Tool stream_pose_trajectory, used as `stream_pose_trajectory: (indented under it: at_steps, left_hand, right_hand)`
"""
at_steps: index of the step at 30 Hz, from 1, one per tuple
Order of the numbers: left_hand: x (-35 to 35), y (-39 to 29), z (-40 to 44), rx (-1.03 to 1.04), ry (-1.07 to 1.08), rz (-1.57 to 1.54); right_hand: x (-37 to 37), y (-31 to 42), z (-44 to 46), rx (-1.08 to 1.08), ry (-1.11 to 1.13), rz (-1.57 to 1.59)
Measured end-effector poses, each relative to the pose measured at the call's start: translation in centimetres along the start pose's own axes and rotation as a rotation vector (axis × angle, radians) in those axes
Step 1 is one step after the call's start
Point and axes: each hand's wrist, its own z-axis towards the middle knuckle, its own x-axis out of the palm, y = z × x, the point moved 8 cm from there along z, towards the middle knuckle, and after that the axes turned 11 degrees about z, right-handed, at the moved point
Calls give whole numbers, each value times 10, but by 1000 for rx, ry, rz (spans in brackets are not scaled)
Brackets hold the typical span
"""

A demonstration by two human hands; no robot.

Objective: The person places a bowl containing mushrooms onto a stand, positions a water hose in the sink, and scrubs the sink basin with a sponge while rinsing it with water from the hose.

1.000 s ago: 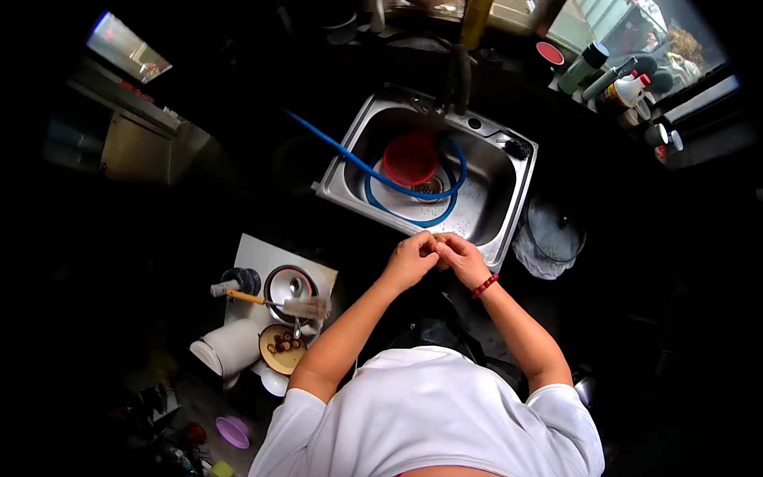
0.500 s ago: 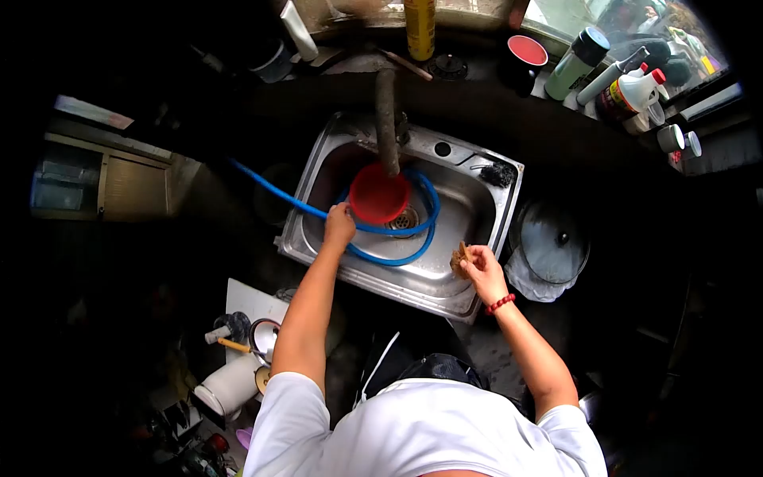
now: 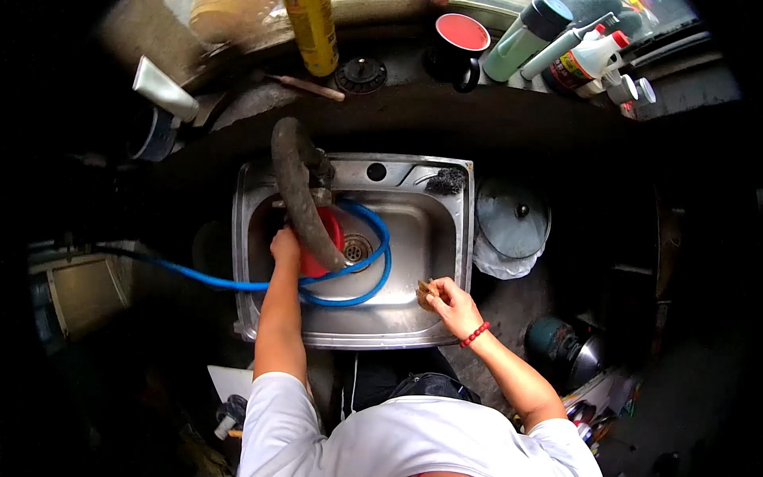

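My left hand [image 3: 286, 245] is at the left side of the red basin [image 3: 332, 238], inside the steel sink [image 3: 405, 324]; its fingertips are partly hidden there, so what they grip cannot be told. A thick grey pipe [image 3: 296, 183] arches over the basin. The blue hose [image 3: 385, 254] loops in the sink around the drain. My right hand [image 3: 451, 305] pinches a small brown, ragged piece [image 3: 425, 295] over the sink's front right part.
Behind the sink stand a yellow can [image 3: 312, 36], a red-topped cup [image 3: 462, 33], a green bottle [image 3: 526, 40] and a white bottle [image 3: 584, 63]. A glass lid [image 3: 513, 219] lies right of the sink, and a black scrubber [image 3: 447, 180] on its rim.
My hands have parted. The left has gone into the sink beside the red basin; the right keeps the brown piece. The view has turned, and the white board with bowls has mostly left it.
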Motion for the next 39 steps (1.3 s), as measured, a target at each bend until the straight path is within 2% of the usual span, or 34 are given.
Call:
stream_pose_trajectory:
  at_steps: [2, 4, 6, 8, 12, 14, 18, 21, 22, 23, 24, 26, 28, 30, 32, 33, 36, 39]
  left_hand:
    - [-4, 0, 6, -64, 243, -125]
    - [6, -2, 14, -97, 246, -192]
    - [10, -4, 18, -103, 191, -151]
    - [52, -7, 28, -90, 182, -132]
    - [47, -26, 25, -48, 241, -44]
    - [18, -29, 15, -33, 214, -40]
    - [-86, -26, -15, 35, -3, -177]
    - [-154, -25, -42, 112, -32, -208]
    - [-171, -28, -52, 161, -47, -232]
    - [-188, -26, -64, 97, -38, -342]
    - [-177, -23, -68, 97, -37, -328]
    - [-151, -20, -82, 206, -68, -907]
    - [-204, -34, -113, 187, 60, -907]
    - [-218, -45, -132, 150, 61, -917]
    - [-217, -60, -145, 140, 96, -984]
    - [-217, -67, -148, 134, 130, -1059]
    - [-251, -81, -149, 160, 100, -919]
    - [-263, -84, -137, 117, 89, -876]
  right_hand:
    - [5, 5, 0, 43, -21, -2]
    - [10, 5, 0, 83, -30, -9]
    - [14, 4, 2, 31, -44, -25]
    - [16, 14, 2, 53, -42, 0]
    - [16, 17, 4, 78, -37, 7]
    - [13, 19, 7, 45, -44, 17]
    - [1, 17, 15, -39, -93, -24]
    - [-20, 61, 20, -167, -171, -143]
    - [-30, 76, 23, -275, -230, -254]
    - [-40, 90, 28, -340, -276, -271]
    - [-50, 104, 33, -405, -344, -337]
    - [-63, 122, 52, -505, -401, -426]
    - [-70, 134, 78, -569, -421, -472]
    - [-67, 149, 95, -717, -448, -526]
    - [-59, 154, 109, -773, -413, -621]
    - [-54, 144, 128, -627, -332, -742]
    - [-45, 127, 149, -566, -346, -939]
    - [-48, 128, 150, -596, -335, -942]
